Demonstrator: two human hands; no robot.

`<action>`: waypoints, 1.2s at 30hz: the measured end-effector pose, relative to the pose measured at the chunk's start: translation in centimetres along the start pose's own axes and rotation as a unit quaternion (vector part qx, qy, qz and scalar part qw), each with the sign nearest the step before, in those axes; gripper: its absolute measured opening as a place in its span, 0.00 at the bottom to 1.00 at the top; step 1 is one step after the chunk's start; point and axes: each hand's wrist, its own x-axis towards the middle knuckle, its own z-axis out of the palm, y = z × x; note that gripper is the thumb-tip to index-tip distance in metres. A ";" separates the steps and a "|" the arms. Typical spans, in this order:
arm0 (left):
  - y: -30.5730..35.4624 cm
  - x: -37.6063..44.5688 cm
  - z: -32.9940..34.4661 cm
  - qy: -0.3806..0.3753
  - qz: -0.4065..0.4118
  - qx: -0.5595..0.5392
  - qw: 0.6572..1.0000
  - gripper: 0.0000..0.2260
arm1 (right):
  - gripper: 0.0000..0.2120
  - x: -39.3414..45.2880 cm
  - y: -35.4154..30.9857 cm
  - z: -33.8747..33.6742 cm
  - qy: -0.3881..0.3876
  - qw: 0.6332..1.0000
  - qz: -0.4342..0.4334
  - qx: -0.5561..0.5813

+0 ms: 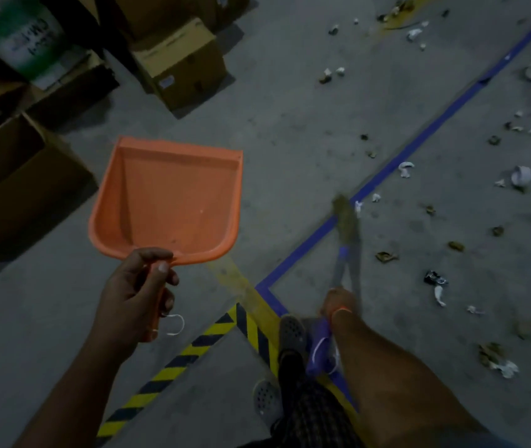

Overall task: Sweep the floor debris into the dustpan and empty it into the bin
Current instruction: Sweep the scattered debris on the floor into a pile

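The floor debris (445,202), scraps of white paper, dry leaves and a small dark wrapper, lay scattered over the grey concrete floor (290,140), nearly all of it beyond the blue floor line (419,147) and well apart from both of your hands. None of it was gathered into a pile, and the orange dustpan (167,202) held at most a speck or two. Judged from that, you were at the start of the sweeping step, with nothing yet collected.

The broom (346,227) pointed forward from your right hand (338,302), its bristle tip blurred and just beside the nearest white scraps at the blue line. Your right fingers were wrapped around the broom handle, as far as the blur allows you to tell. The debris lay ahead of and to the right of those fingers.

Your left hand (138,292) was clenched on the dustpan handle, thumb on top, with the pan held off the floor, mouth facing away from you. The debris was far to the right of those fingers. Cardboard boxes (180,66) stood beyond the pan. No bin was in view.

The next move called for drawing the scattered pieces together with the broom, then lowering the pan lip flat to the floor beside the pile.
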 end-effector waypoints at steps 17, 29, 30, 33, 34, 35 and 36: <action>7.9 13.9 8.7 -0.135 0.062 0.019 0.989 0.06 | 0.16 2.3 -7.8 -3.4 -0.073 0.992 -0.082 0.061; 12.8 28.6 7.0 -0.164 0.065 -0.003 0.984 0.06 | 0.16 9.8 -11.6 -10.2 0.034 0.997 0.073 -0.001; 13.4 30.0 6.6 -0.166 0.068 -0.003 0.984 0.06 | 0.15 9.6 -13.3 -10.4 0.053 0.996 0.071 0.030; 14.9 34.1 5.9 -0.172 0.077 0.002 0.982 0.06 | 0.11 9.5 -19.6 -10.1 0.116 0.977 0.063 0.169; 15.4 35.5 5.7 -0.174 0.082 0.003 0.981 0.06 | 0.11 9.7 -21.7 -10.0 0.130 0.971 0.051 0.191; 15.8 36.7 5.6 -0.177 0.084 0.005 0.981 0.06 | 0.11 9.7 -23.9 -10.1 0.117 0.972 0.036 0.201; 16.2 37.9 5.5 -0.179 0.084 0.007 0.980 0.06 | 0.13 9.8 -26.1 -10.0 0.100 0.974 0.019 0.202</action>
